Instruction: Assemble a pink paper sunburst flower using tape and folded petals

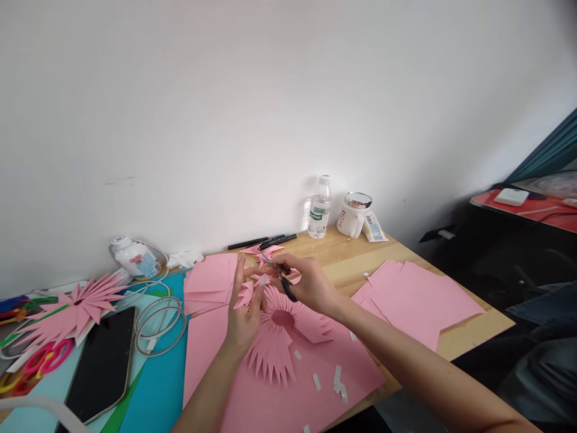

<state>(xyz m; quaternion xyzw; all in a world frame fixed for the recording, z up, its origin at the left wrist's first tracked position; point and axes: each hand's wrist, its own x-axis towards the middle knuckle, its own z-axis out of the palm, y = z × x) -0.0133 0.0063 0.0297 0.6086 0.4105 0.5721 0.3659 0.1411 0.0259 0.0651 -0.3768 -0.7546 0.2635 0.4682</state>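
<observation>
My left hand (pixel 244 316) is raised over the pink sheets, its fingers closed on a small pink folded paper piece (pixel 244 294). A short white strip (pixel 262 280) shows near the thumb tip. In my right hand (pixel 313 279) is a pair of black-handled scissors (pixel 287 288), blades pointing up and left towards the left fingers. Whether the blades touch anything is too small to tell. Below both hands lies a pleated pink paper fan (pixel 274 349) with pointed tips and a round middle, on a large pink sheet (pixel 252 403).
White paper scraps (pixel 337 376) lie on the pink sheet. Further pink sheets (pixel 415 294) are to the right. A water bottle (pixel 319 207), a mug (pixel 353 216) and pens (pixel 256 242) stand or lie by the wall. Leftward are a phone (pixel 103 361), a coiled cable (pixel 160 325) and another pink pleated piece (pixel 76 307).
</observation>
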